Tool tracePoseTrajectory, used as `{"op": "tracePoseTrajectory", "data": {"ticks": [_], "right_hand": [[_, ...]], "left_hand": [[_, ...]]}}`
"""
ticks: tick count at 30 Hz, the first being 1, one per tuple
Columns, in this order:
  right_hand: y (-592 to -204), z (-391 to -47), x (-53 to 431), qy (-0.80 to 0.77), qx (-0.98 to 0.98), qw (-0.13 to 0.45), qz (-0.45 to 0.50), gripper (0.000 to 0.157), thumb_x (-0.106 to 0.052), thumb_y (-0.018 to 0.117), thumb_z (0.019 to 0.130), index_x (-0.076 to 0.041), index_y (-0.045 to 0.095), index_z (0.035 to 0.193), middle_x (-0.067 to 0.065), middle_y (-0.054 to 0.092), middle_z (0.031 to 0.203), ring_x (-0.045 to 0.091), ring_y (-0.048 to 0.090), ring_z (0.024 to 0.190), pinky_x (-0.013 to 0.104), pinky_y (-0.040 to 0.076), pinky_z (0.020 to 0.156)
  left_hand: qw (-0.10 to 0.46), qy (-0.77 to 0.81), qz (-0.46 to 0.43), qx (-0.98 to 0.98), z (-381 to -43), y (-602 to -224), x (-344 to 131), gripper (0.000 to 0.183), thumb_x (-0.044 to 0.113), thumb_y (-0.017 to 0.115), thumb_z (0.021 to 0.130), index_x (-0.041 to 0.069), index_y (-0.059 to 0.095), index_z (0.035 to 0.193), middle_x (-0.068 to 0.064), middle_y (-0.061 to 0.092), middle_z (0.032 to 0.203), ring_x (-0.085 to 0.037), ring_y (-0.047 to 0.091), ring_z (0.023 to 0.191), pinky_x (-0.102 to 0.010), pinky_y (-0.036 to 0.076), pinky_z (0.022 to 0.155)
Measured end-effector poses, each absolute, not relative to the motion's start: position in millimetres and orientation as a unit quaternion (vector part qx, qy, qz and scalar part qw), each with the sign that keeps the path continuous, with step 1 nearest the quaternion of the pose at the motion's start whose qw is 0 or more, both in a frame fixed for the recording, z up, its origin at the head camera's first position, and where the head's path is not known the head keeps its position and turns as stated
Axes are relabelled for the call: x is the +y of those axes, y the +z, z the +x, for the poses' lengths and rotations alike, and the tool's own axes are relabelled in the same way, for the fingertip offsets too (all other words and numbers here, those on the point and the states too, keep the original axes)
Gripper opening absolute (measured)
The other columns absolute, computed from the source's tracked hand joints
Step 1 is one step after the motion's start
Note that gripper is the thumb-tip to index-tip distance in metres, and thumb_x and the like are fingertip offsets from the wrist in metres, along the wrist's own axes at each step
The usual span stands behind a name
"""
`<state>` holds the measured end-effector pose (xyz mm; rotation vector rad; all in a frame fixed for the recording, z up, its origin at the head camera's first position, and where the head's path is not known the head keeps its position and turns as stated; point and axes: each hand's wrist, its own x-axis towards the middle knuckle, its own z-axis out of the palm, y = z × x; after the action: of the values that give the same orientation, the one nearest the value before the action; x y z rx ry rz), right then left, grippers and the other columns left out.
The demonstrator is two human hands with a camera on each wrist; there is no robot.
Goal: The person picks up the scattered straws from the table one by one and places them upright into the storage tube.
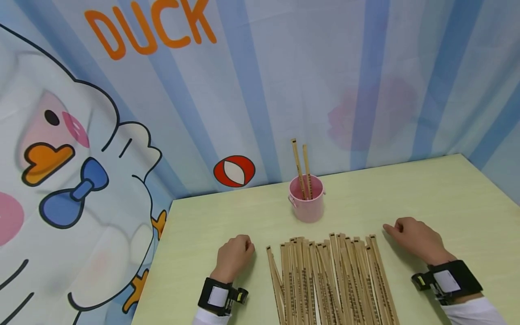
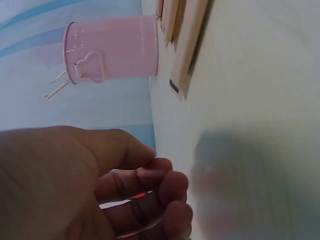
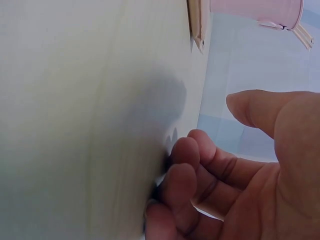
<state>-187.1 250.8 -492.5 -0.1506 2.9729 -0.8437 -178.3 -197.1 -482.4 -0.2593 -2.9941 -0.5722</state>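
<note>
Many long, slim tan sticks (image 1: 305,271) with dark printing and dark-marked tips lie side by side on the table in the head view. To their left is my left hand (image 1: 234,256), holding nothing, its fingers loosely curled. In the left wrist view its thumb (image 2: 117,147) comes close to the fingertips. My right hand (image 1: 418,239) is on the other side of the sticks, also with nothing in it. Its fingers (image 3: 200,175) curl loosely near the tabletop and the thumb stands apart. Behind the sticks stands a pink bucket (image 1: 309,211), with two similar sticks (image 1: 298,167) leaning upright inside.
The pale yellow-green table (image 1: 406,194) ends at the back against a blue striped cloth (image 1: 292,90) with a duck print. Each wrist wears a black strap (image 1: 215,296) with a small camera.
</note>
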Motion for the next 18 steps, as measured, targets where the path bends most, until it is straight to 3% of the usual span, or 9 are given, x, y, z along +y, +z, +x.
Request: {"op": "tracePoseTrajectory", "data": {"ticks": [8, 18], "right_hand": [[-493.6, -186.9, 249.5, -0.272, 0.961, 0.026, -0.046, 0.042, -0.036, 0.051, 0.097, -0.013, 0.046, 0.063, -0.002, 0.037, 0.054, 0.015, 0.037, 0.049, 0.03, 0.027, 0.045], [-488.7, -185.1, 248.7, -0.27, 0.961, 0.026, -0.059, 0.041, -0.036, 0.051, 0.097, -0.013, 0.046, 0.064, -0.002, 0.038, 0.053, 0.015, 0.037, 0.048, 0.03, 0.026, 0.045]], "left_hand": [[0.026, -0.184, -0.083, -0.979, -173.0, -496.0, -197.8, 0.027, 0.009, 0.058, 0.087, 0.014, 0.048, 0.063, 0.004, 0.039, 0.053, -0.009, 0.035, 0.045, -0.025, 0.026, 0.041], [0.05, -0.191, -0.085, -0.977, -174.0, -500.1, -198.1, 0.028, 0.008, 0.059, 0.087, 0.014, 0.047, 0.062, 0.003, 0.04, 0.053, -0.009, 0.036, 0.044, -0.025, 0.026, 0.041]]}}
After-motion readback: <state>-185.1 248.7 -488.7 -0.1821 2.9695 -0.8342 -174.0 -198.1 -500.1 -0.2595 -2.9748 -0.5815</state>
